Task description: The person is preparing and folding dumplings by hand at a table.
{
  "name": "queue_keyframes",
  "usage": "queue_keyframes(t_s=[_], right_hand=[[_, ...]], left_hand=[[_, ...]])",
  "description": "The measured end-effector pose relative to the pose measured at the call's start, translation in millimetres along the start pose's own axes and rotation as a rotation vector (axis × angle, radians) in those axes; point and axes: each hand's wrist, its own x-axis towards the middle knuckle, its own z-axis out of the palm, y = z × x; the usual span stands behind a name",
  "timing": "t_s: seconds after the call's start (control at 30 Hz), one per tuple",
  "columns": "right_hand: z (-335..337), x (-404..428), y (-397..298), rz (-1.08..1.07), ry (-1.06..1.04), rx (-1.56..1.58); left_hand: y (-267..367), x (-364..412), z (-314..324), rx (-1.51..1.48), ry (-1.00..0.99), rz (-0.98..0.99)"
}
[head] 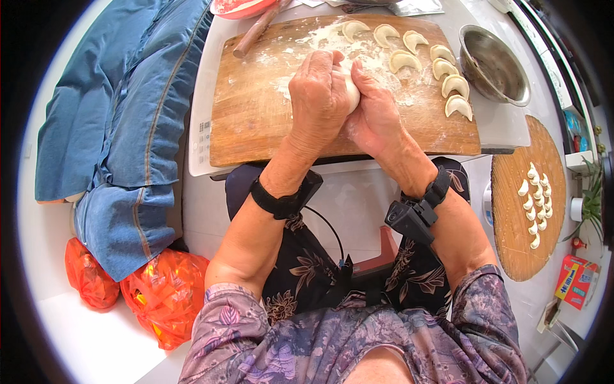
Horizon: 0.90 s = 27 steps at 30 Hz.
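Between my two hands, above the middle of a floured wooden board (249, 115), is a lump of pale dough (352, 91). My left hand (319, 86) presses on it with curled fingers from the left. My right hand (376, 108) cups its right side, thumb up along the dough. Much of the lump is hidden by my fingers. Several crescent-shaped dumplings (405, 61) lie at the board's upper right and down its right edge. White flour (331, 36) is spread beyond my hands. A wooden rolling pin (259, 30) rests at the board's upper left, over its far edge.
A metal bowl (496, 65) stands right of the board. Further right, a round woven-looking tray (513, 192) holds several more dumplings. A red basin (242, 6) sits at the far left corner. Blue denim fabric (139, 96) and red plastic bags (165, 293) are at the left.
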Motion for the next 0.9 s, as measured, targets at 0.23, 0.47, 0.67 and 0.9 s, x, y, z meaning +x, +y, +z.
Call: queue_keyframes(t_s=[0.23, 0.47, 0.67, 0.9], right_hand=[[-8.0, -0.6, -12.2, -0.043, -0.105, -0.021], [-27.3, 6.4, -5.6, 0.054, -0.334, 0.237], [2.8, -3.7, -1.4, 0.064, -0.066, 0.124], [11.5, -6.9, 2.0, -0.034, 0.121, -0.093]], left_hand=[[0.2, 5.7, -6.8, -0.121, -0.157, 0.145], [-3.4, 4.4, -0.1, 0.123, -0.083, 0.323], [1.6, 2.9, -2.0, 0.286, 0.052, 0.231], [8.0, 2.7, 1.7, 0.042, 0.036, -0.150]])
